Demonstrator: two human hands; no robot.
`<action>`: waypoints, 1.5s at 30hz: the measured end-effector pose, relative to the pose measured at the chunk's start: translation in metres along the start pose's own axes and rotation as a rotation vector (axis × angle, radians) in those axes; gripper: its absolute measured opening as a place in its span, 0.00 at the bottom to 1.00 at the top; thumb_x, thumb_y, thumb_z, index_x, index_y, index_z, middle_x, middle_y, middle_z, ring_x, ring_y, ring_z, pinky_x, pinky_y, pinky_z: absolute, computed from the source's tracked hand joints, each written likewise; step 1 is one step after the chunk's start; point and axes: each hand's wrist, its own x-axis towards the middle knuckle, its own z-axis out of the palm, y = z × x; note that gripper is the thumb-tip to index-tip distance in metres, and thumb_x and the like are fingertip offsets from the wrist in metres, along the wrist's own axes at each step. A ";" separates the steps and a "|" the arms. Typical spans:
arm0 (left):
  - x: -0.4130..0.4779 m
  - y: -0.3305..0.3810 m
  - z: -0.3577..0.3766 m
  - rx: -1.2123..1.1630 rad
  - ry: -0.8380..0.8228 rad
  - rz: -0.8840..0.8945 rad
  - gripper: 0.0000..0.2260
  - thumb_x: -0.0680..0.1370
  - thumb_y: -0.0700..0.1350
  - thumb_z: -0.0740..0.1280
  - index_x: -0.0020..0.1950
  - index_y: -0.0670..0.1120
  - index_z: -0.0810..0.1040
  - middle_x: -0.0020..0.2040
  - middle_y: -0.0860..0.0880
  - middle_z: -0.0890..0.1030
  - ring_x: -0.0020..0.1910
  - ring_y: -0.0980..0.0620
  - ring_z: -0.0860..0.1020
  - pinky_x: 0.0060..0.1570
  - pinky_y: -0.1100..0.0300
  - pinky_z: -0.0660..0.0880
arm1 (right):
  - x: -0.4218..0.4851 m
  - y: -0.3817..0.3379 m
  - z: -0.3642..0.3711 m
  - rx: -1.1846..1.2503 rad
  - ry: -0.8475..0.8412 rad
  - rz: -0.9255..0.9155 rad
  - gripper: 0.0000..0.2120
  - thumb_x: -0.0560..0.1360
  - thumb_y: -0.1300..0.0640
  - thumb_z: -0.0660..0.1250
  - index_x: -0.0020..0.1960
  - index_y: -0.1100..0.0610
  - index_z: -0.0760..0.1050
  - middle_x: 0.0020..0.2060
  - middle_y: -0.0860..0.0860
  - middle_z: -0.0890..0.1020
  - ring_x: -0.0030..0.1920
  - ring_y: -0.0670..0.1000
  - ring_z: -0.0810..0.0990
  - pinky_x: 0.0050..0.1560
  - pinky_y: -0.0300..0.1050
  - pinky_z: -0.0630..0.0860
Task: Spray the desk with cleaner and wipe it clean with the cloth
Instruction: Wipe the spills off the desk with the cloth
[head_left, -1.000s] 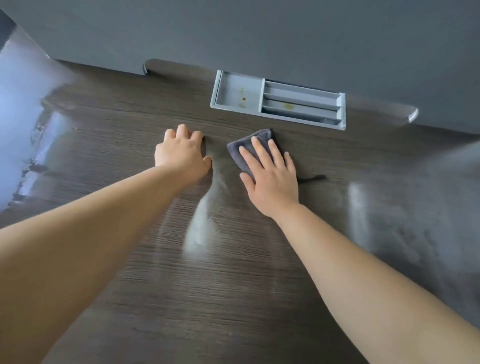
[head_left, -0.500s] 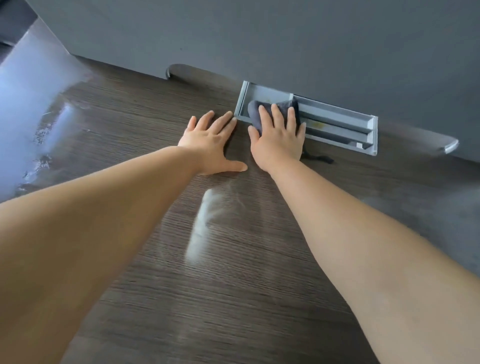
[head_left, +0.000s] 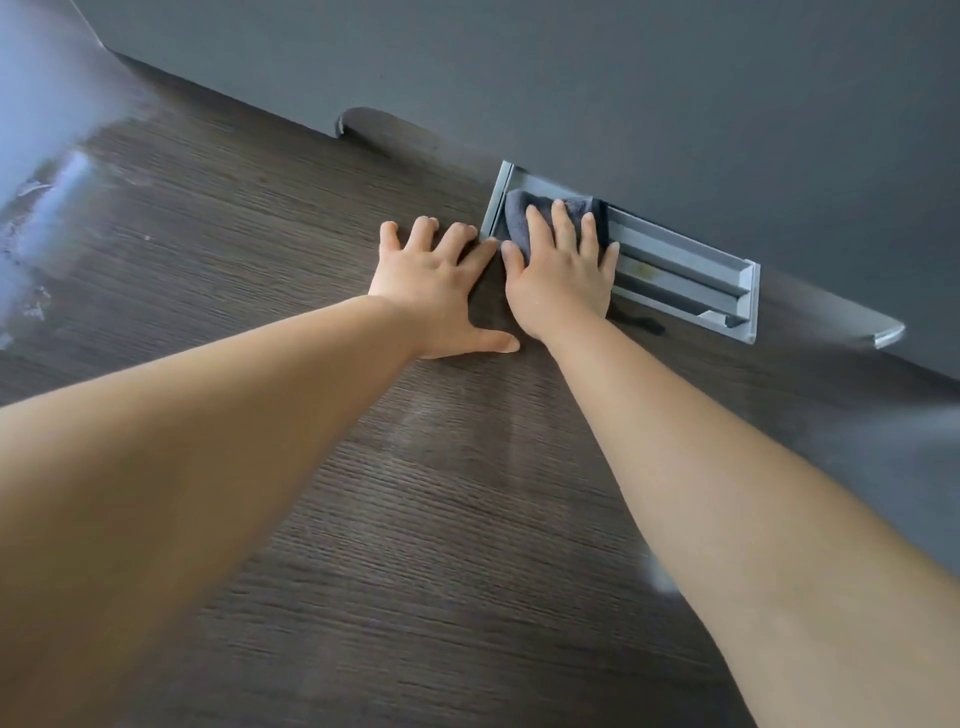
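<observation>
The dark wood-grain desk (head_left: 415, 519) fills the view. My right hand (head_left: 563, 270) lies flat on a grey cloth (head_left: 519, 210), pressing it into the left compartment of a grey recessed tray (head_left: 691, 280) at the desk's back edge. A corner of the cloth pokes out under my wrist. My left hand (head_left: 441, 291) rests palm down on the desk just left of the tray, fingers spread, holding nothing. No spray bottle is in view.
A dark grey partition wall (head_left: 571, 78) stands right behind the tray. A bright wet-looking sheen (head_left: 57, 208) lies on the desk at the far left. Small yellowish spots (head_left: 644, 270) mark the tray's right slots.
My right hand slid the cloth from the desk surface up into the tray's left compartment. My left hand opened flat and moved forward beside the tray.
</observation>
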 end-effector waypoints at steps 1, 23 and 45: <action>0.001 -0.001 0.000 0.005 0.002 0.003 0.48 0.62 0.79 0.51 0.75 0.55 0.52 0.73 0.52 0.58 0.70 0.43 0.57 0.68 0.42 0.55 | 0.009 -0.001 -0.002 0.004 -0.003 0.008 0.26 0.81 0.41 0.42 0.77 0.45 0.46 0.78 0.48 0.46 0.77 0.55 0.41 0.73 0.61 0.38; -0.006 0.001 0.010 -0.025 -0.027 0.013 0.48 0.64 0.77 0.39 0.77 0.51 0.41 0.78 0.55 0.44 0.75 0.41 0.45 0.70 0.37 0.42 | -0.001 -0.020 -0.007 0.069 -0.125 0.082 0.26 0.81 0.41 0.41 0.77 0.44 0.44 0.77 0.47 0.43 0.77 0.54 0.42 0.74 0.58 0.40; -0.004 -0.001 0.011 -0.009 -0.017 0.015 0.47 0.65 0.77 0.40 0.77 0.51 0.41 0.78 0.54 0.45 0.75 0.41 0.45 0.70 0.37 0.43 | 0.000 0.015 -0.011 -0.039 -0.010 -0.251 0.22 0.82 0.51 0.51 0.75 0.47 0.57 0.77 0.49 0.54 0.76 0.55 0.50 0.75 0.57 0.46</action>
